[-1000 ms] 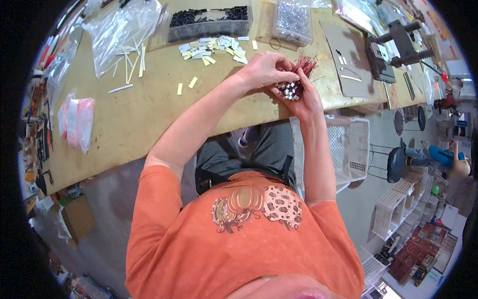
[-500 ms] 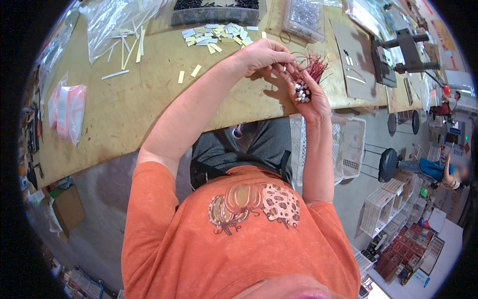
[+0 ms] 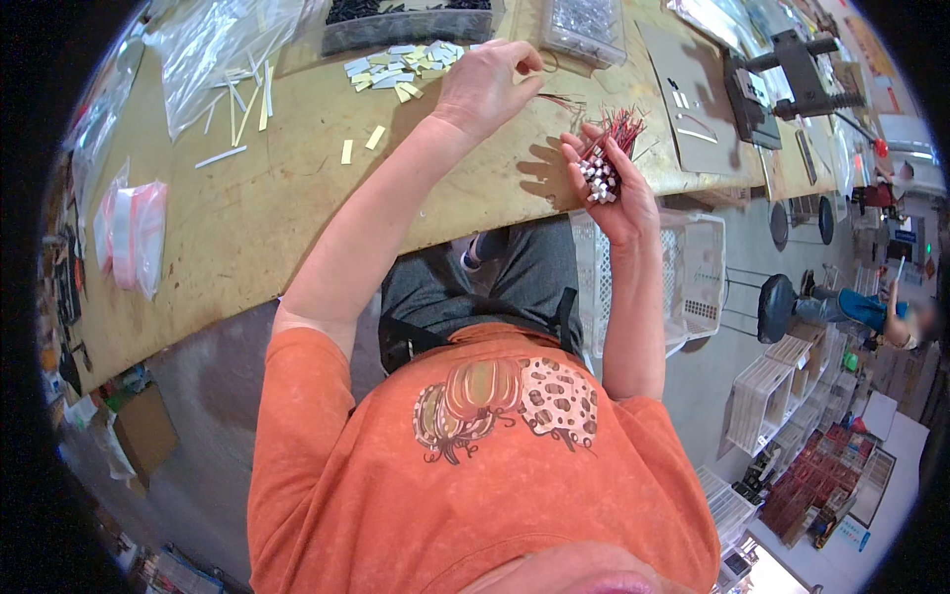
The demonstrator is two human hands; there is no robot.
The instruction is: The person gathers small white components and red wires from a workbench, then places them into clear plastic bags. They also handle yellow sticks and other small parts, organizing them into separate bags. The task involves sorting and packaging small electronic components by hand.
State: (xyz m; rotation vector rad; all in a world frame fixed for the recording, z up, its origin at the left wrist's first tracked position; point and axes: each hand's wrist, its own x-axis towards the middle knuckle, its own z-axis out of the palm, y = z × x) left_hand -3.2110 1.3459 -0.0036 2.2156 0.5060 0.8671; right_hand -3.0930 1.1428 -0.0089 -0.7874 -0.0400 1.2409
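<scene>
My right hand (image 3: pixel 627 196) is cupped around a bundle of thin red and dark wires (image 3: pixel 621 132) with small white connectors (image 3: pixel 600 182) at the near end. The loose wire ends fan out beyond my fingers. Up and to the left, over the table (image 3: pixel 247 213), my left hand (image 3: pixel 492 87) is pinched closed. A few thin red and dark wires (image 3: pixel 560 100) trail from its fingertips; their other end is hidden in the hand. Just beside my left hand lies a pile of small white and yellow strips (image 3: pixel 396 69).
A bin of black parts (image 3: pixel 411 32) and a clear box (image 3: pixel 584 32) stand at the back. Plastic bags (image 3: pixel 132 233) lie at left, and a black clamping tool (image 3: pixel 782 89) stands at right. White crates (image 3: pixel 693 272) sit below the table edge; a person (image 3: pixel 861 315) is far right.
My left hand has moved away from the bundle, up and to the left, with wires trailing from it. My right hand stays nearly in place, its fingers slightly more open around the bundle.
</scene>
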